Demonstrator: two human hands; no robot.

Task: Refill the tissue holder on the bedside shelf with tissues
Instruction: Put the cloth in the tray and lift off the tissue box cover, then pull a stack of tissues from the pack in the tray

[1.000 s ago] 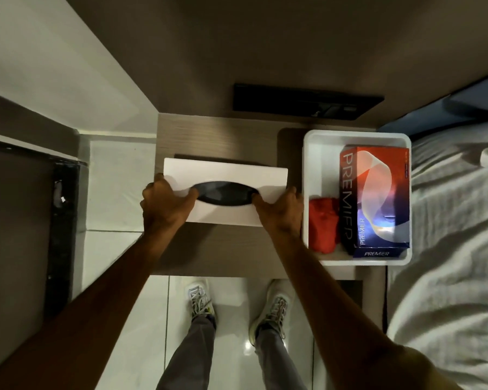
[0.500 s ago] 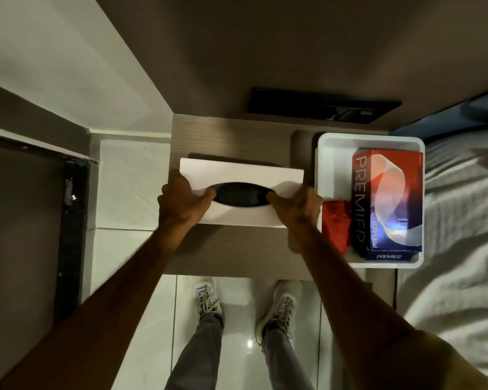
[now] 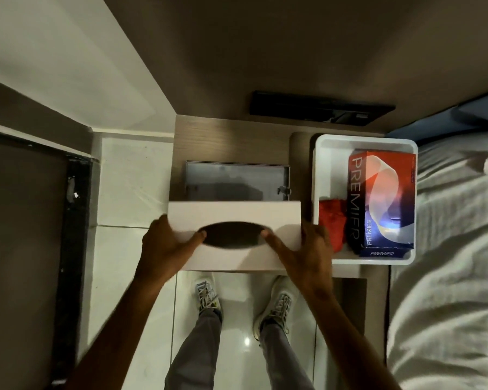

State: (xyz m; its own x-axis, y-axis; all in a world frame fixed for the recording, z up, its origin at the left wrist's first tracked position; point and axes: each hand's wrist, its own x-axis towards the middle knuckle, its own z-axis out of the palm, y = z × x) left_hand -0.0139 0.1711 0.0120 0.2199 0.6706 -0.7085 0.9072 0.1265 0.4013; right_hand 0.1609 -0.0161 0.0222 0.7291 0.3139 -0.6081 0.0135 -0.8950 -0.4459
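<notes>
The white tissue holder cover [image 3: 234, 212], with a dark oval slot, is held up above the front of the wooden bedside shelf [image 3: 226, 139]. My left hand [image 3: 166, 246] grips its left end, thumb at the slot. My right hand [image 3: 307, 249] grips its right end the same way. Behind the cover the holder's dark, flat base [image 3: 237, 180] lies bare on the shelf, with nothing in it. A red and blue Premier tissue box [image 3: 383, 198] lies in a white tray [image 3: 364, 140] on the shelf's right side.
A red cloth [image 3: 331, 220] lies in the tray beside the tissue box. A bed with white sheets [image 3: 451, 249] runs along the right. A black panel [image 3: 319, 108] is on the wall behind the shelf. My legs and shoes stand on white floor tiles below.
Both hands have lifted the white cover off its base and drawn it toward me, uncovering the dark base on the shelf.
</notes>
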